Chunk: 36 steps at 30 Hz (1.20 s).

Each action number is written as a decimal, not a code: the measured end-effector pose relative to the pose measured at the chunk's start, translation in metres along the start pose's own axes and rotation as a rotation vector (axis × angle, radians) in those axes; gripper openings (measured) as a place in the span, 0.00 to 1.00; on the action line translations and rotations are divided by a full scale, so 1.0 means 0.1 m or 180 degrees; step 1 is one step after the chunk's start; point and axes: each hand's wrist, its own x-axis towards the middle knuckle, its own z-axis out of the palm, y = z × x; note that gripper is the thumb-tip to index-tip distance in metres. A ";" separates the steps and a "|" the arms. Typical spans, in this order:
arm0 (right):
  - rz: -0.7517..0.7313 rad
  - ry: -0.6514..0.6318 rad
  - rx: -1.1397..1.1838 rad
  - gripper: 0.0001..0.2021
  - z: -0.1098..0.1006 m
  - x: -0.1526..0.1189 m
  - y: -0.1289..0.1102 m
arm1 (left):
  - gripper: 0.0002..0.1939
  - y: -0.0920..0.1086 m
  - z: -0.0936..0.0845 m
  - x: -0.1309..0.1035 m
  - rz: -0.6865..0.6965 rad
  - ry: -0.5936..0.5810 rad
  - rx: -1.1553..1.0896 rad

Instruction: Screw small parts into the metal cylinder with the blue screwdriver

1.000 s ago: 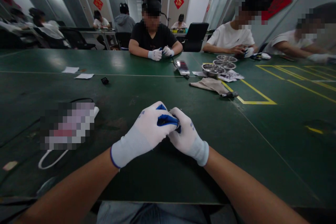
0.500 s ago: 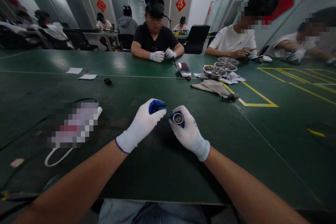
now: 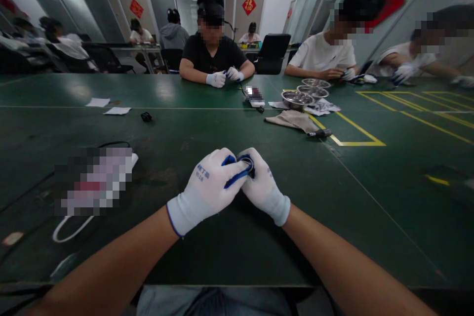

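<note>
Nearer us than the cloth, our right hand grips a small round part, pale-rimmed and mostly hidden; our left hand pinches it

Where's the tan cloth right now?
In the head view, the tan cloth lies right of centre on the green table, beyond the right hand, just on the near side of the metal bowls.

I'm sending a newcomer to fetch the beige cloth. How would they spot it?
On the green table, past the right hand, stand three metal bowls. The cloth lies just this side of them, its beige unlike the whitish sheets beside them or the dark object at its right end.
</note>
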 end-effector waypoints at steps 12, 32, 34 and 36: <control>-0.0350 -0.0301 -0.0178 0.07 -0.02 -0.01 -0.01 | 0.07 0.01 -0.18 0.07 -0.0194 -0.0445 -0.0341; 0.0024 -0.0314 0.0154 0.06 -0.02 -0.03 -0.04 | 0.10 -0.18 -0.25 0.10 -0.0719 -0.0257 -0.2106; 0.0071 -0.0350 0.0229 0.07 -0.02 -0.03 -0.05 | 0.12 -0.18 -0.26 0.09 -0.0763 -0.0198 -0.2110; 0.0097 -0.0368 0.0275 0.07 -0.02 -0.02 -0.06 | 0.13 -0.17 -0.28 0.09 -0.0761 -0.0144 -0.2037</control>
